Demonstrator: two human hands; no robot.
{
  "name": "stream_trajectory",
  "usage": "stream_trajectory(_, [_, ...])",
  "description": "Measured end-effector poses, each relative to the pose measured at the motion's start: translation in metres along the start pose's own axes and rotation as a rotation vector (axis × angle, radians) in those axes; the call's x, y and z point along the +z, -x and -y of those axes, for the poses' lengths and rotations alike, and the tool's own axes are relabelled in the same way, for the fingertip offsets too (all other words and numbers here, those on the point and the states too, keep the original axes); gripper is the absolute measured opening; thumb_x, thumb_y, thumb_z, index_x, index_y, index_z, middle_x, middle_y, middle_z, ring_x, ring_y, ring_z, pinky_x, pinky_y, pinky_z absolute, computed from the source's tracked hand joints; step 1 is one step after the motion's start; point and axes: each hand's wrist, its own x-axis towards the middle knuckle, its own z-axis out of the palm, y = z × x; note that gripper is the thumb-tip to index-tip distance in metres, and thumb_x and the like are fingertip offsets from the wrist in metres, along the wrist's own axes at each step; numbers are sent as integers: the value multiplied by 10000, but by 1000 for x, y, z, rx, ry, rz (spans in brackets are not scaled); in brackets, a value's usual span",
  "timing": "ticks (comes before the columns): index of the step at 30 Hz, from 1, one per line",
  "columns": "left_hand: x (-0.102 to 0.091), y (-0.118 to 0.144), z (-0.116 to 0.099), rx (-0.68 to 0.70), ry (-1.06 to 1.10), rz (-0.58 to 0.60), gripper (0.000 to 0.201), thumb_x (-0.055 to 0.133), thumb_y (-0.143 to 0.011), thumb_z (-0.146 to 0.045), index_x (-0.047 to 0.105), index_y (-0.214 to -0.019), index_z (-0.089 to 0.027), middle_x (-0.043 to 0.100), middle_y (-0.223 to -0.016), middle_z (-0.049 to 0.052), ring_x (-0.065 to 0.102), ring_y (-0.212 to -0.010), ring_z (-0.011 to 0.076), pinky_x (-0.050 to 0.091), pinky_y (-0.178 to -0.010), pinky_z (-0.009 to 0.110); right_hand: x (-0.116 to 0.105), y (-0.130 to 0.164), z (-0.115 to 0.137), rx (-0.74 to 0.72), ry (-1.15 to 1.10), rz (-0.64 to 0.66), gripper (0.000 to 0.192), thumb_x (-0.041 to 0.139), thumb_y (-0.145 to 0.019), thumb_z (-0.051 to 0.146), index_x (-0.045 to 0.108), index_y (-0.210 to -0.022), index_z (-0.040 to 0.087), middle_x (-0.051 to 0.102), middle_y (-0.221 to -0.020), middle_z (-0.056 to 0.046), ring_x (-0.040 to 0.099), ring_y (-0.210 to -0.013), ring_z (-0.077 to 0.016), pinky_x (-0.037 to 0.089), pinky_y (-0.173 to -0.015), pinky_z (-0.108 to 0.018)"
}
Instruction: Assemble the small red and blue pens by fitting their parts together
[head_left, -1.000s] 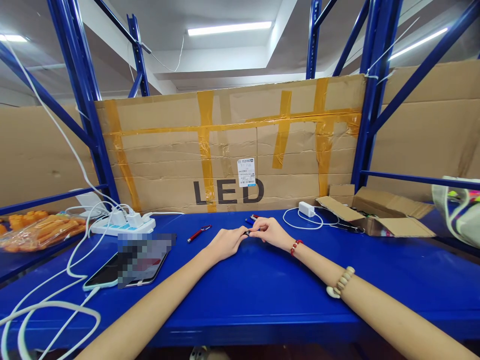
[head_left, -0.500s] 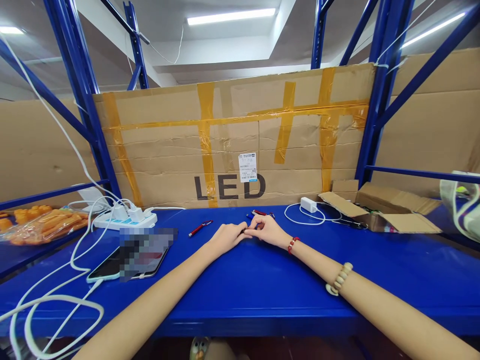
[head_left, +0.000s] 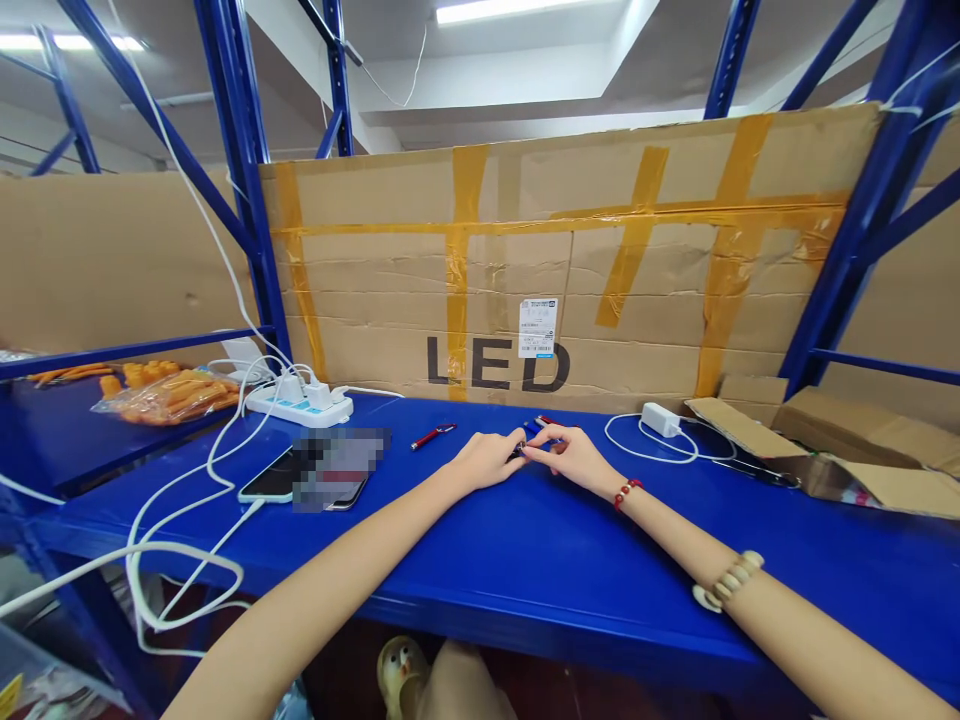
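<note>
My left hand (head_left: 487,460) and my right hand (head_left: 571,458) meet fingertip to fingertip over the blue shelf top (head_left: 525,560), both pinching one small dark pen (head_left: 523,449) held between them. Most of that pen is hidden by my fingers. Just behind my right hand lie more pens (head_left: 541,423), red and blue. A red pen (head_left: 433,436) lies alone to the left of my left hand. My right arm wears a red bead bracelet and a pale bead bracelet.
A phone (head_left: 300,478) on a white cable lies left, with a white power strip (head_left: 300,403) behind it. A white charger (head_left: 660,419) and an open cardboard box (head_left: 825,455) sit right. A taped "LED" carton (head_left: 562,270) forms the back wall. Blue uprights stand at both sides.
My hands stay joined on the pen. The view has swung left and down, so the hands and shelf appear shifted right, and the shelf's front edge and floor now show.
</note>
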Motion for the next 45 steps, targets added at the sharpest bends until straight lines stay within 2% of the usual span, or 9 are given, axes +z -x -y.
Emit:
stream_trajectory(6, [-1, 0, 1, -9, 27, 5, 191, 389, -894, -366, 369, -950, -185, 575, -787, 30, 572, -721, 223, 398, -557, 232, -1, 1, 1, 13, -16, 25, 363, 581, -671, 457, 619, -805, 122, 504, -427, 15, 433, -351, -75, 318, -362, -185])
stream_trajectory(12, [-3, 0, 1, 4, 106, 39, 158, 392, -898, -346, 385, -913, -188, 565, -823, 20, 566, -756, 213, 403, -575, 226, 3, 3, 6, 12, -57, 54, 371, 593, -653, 458, 609, -802, 119, 606, -632, -37, 463, -361, -61, 337, -348, -179])
stream_trajectory(19, [-1, -1, 5, 62, 313, -33, 84, 396, -900, -231, 376, -973, -196, 535, -944, 20, 535, -863, 185, 415, -680, 233, 1, 0, 8, 83, -150, -19, 396, 568, -663, 483, 609, -792, 111, 485, -421, 27, 416, -332, -60, 327, -333, -170])
stream_trajectory(24, [-1, -2, 8, 76, 402, -74, 166, 342, -908, -201, 378, -1070, -211, 518, -1010, 25, 510, -922, 175, 405, -752, 239, -2, -1, 12, 158, -307, -107, 412, 590, -626, 501, 620, -795, 126, 498, -503, 21, 408, -391, -49, 305, -340, -155])
stream_trajectory(28, [-1, -2, 6, 46, 459, -79, 191, 335, -911, -216, 355, -1101, -230, 523, -1012, 12, 514, -922, 176, 407, -760, 243, -2, 0, 13, 165, -324, -82, 400, 604, -614, 498, 624, -774, 132, 475, -493, 30, 386, -400, -42, 278, -351, -151])
stream_trajectory(32, [1, -1, 4, 79, 506, -120, 198, 353, -907, -200, 336, -1101, -236, 524, -1006, 4, 520, -908, 170, 403, -768, 238, -4, -1, 10, 166, -306, -55, 396, 617, -611, 491, 632, -773, 130, 477, -492, 29, 388, -411, -41, 268, -363, -152])
stream_trajectory(36, [0, 0, 3, 111, 534, -195, 190, 348, -907, -181, 340, -1090, -228, 514, -1014, 4, 514, -910, 151, 395, -787, 223, -8, 0, 8, 232, -351, -2, 394, 639, -597, 473, 642, -794, 132, 512, -549, 12, 396, -444, -38, 271, -373, -147])
stream_trajectory(40, [-3, 0, 2, 138, 510, -216, 167, 358, -903, -173, 365, -1063, -221, 514, -1003, -1, 513, -894, 139, 393, -784, 210, -10, 2, 9, 276, -371, 37, 373, 646, -601, 459, 648, -795, 139, 530, -557, 7, 398, -452, -39, 270, -377, -148])
stream_trajectory(45, [-2, -1, 3, 78, 374, -213, 119, 379, -894, -169, 403, -1006, -202, 530, -958, 10, 521, -860, 158, 400, -728, 221, -7, 0, 9, 218, -308, 8, 371, 626, -618, 465, 642, -740, 115, 544, -575, -6, 386, -410, -26, 268, -359, -149])
